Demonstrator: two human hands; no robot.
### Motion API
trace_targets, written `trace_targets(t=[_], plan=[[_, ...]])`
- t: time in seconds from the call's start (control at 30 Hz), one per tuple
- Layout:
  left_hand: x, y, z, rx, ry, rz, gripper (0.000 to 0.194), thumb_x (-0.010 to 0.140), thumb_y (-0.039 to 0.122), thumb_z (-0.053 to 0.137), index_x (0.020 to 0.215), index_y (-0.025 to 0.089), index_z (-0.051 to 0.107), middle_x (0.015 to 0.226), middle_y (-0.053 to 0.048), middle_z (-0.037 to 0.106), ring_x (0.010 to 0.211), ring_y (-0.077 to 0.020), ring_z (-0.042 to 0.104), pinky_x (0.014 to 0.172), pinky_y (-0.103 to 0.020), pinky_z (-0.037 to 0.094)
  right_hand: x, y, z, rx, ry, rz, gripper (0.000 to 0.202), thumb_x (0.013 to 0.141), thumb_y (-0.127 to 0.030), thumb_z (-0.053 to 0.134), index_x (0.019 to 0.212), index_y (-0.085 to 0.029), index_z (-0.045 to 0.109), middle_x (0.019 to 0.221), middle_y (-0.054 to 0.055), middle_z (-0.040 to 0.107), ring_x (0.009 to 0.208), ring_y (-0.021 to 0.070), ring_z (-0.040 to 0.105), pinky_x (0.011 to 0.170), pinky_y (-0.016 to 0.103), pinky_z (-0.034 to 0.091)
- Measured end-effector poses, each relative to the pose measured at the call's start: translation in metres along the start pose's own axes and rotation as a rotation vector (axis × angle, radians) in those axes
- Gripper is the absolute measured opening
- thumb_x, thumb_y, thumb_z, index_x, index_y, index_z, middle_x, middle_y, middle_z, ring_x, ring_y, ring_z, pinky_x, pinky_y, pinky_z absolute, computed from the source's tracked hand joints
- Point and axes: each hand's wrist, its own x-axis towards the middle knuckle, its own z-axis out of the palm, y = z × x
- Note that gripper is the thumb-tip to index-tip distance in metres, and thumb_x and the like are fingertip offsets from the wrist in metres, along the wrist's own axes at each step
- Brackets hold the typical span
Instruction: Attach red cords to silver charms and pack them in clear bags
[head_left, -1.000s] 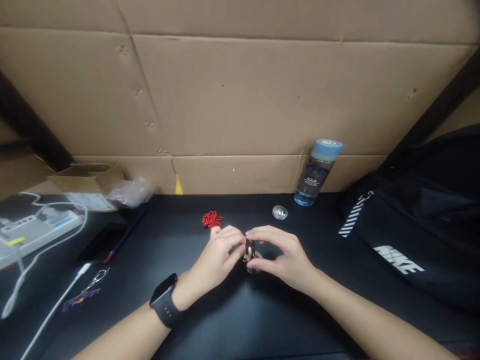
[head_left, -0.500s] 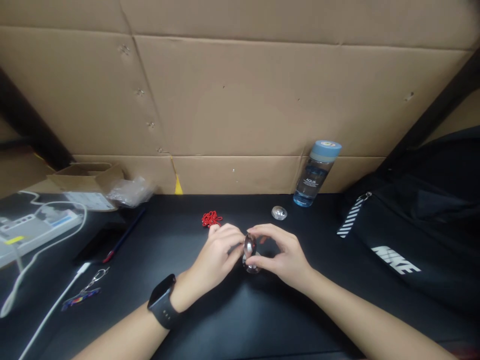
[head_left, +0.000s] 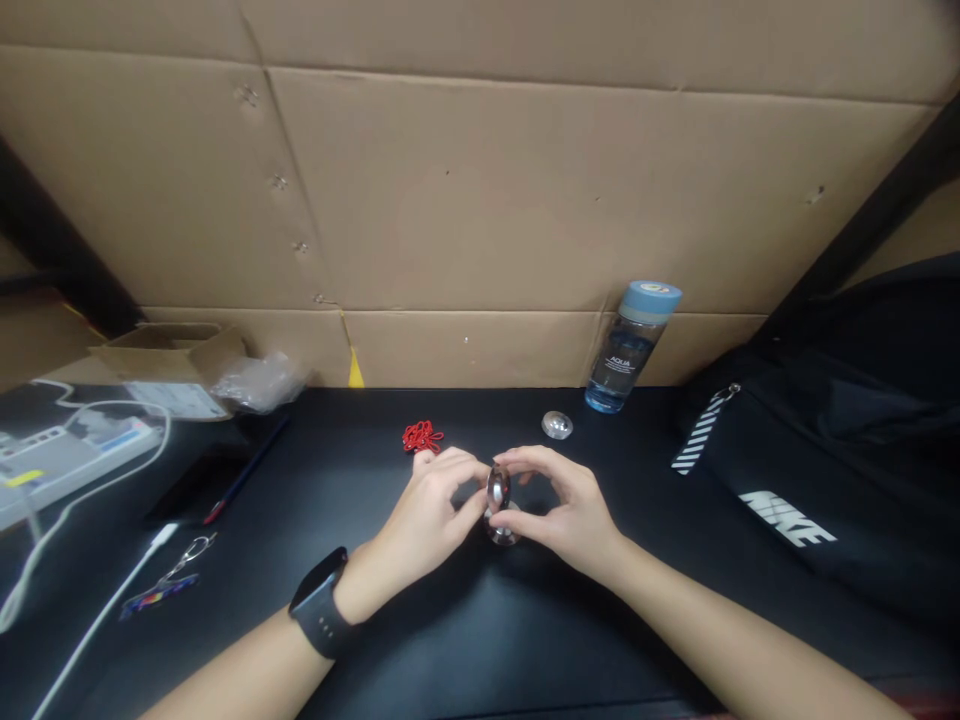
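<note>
Working two-handed over the desk (head_left: 465, 640), well in from its back edge.
Pinching with fingers of right hand (head_left: 574, 505) and left hand (head_left: 442, 505) a shiny rounded piece (head_left: 498, 488), held upright just above a silvery round part (head_left: 504, 537), perhaps touching. Liable to slip and roll toward the front edge if squeezed off-centre on such smooth curves.

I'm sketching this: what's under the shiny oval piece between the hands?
Under the shiny oval piece, part of a round, shiny object shows; the piece and the right hand cover its upper part. Whether the two touch is hidden.
</note>
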Motion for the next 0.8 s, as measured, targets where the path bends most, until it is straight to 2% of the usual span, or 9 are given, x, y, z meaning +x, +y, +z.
trace_targets(t=[0.23,0.4,0.47,0.63,0.8], plan=[[0.0009,-0.0012,0.0020,-0.133,0.002,-0.068,0.018,0.098,0.028,0.064,0.082,0.021,0.069,0.093,-0.001,0.076,0.094,-0.0204,0.066,0.095,-0.037,0.040,0.0014,-0.0009,-0.0003,-0.002,0.011,-0.070,0.060,0.073,-0.034,0.092,0.125,-0.023,0.066,0.112,0.008,0.077,0.093,0.0225,0.075,0.084,0.036,0.063],[0.0015,-0.0074,0.0040,-0.400,-0.057,-0.179,0.020,0.098,0.029,0.062,0.082,0.019,0.070,0.087,-0.002,0.075,0.086,-0.0191,0.068,0.085,-0.031,0.050,0.0003,-0.0004,-0.0015,-0.015,-0.056,-0.072,0.056,0.078,-0.033,0.088,0.128,-0.024,0.065,0.114,0.009,0.076,0.101,0.0239,0.075,0.086,0.037,0.064],[0.0013,-0.0088,0.0040,-0.377,-0.043,-0.165,0.017,0.096,0.027,0.064,0.083,0.020,0.072,0.089,-0.003,0.075,0.088,-0.0194,0.068,0.086,-0.032,0.050,-0.0007,0.0000,-0.0011,0.017,-0.091,-0.031,0.058,0.078,-0.033,0.088,0.130,-0.024,0.063,0.117,0.009,0.075,0.102,0.0245,0.076,0.088,0.037,0.065],[0.0005,-0.0079,0.0043,-0.088,0.063,-0.052,0.010,0.091,0.020,0.068,0.083,0.021,0.073,0.093,-0.004,0.073,0.099,-0.0223,0.064,0.093,-0.038,0.045,-0.0024,0.0014,0.0012,0.082,-0.099,0.073,0.060,0.077,-0.035,0.088,0.129,-0.024,0.060,0.121,0.010,0.070,0.093,0.0228,0.078,0.082,0.035,0.067],[0.0008,-0.0051,0.0063,-0.178,0.083,-0.081,0.009,0.093,0.022,0.066,0.087,0.021,0.072,0.094,-0.004,0.073,0.096,-0.0209,0.065,0.090,-0.036,0.048,-0.0007,0.0003,-0.0017,0.059,-0.094,0.048,0.058,0.080,-0.031,0.086,0.131,-0.024,0.059,0.122,0.010,0.068,0.097,0.0220,0.076,0.087,0.037,0.065]])
